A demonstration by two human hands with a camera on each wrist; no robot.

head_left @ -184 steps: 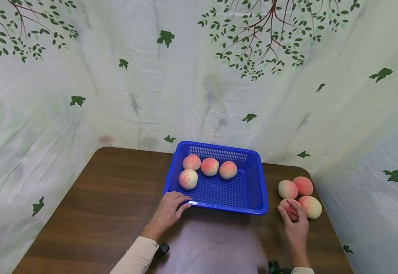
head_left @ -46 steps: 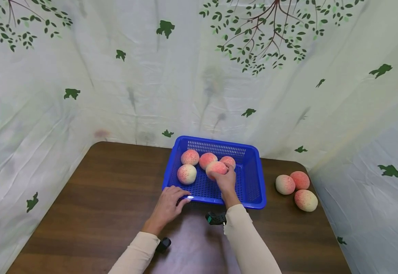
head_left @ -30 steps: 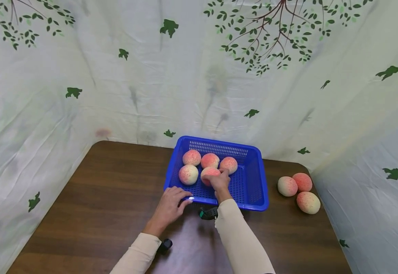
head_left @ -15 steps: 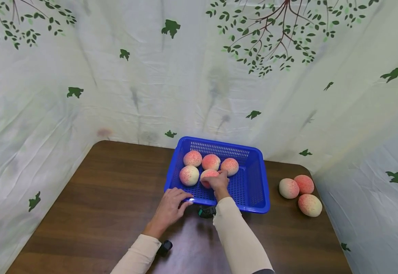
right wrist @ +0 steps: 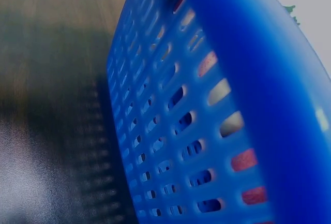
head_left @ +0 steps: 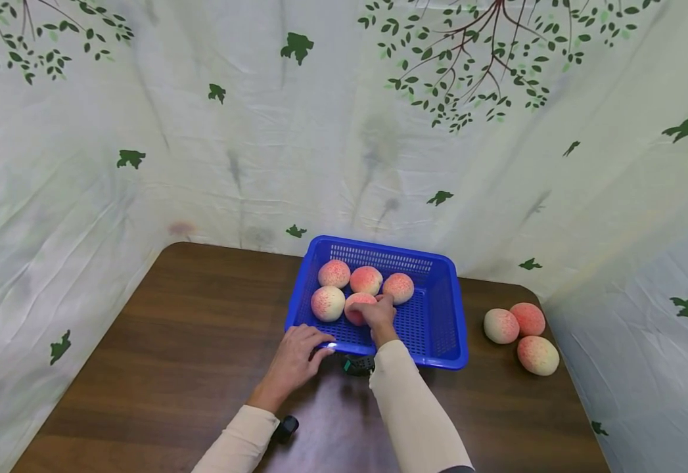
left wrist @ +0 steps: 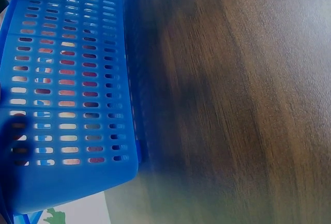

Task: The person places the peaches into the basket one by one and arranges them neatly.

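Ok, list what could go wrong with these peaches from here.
The peach in the right hand is close to others in the basket, so releasing it might set some rolling.
The three loose peaches sit near the right edge of the table; a bump could send one off.

A pale curtain [head_left: 196, 203] with printed leafy branches [head_left: 493, 52] lines the brown table's [head_left: 166, 341] left, far and right sides.

Pale hanging cloth [head_left: 225, 171] (leaf-printed) backs a brown wood-grain table [head_left: 166, 341] — a soft sheen [head_left: 338, 433] up close.
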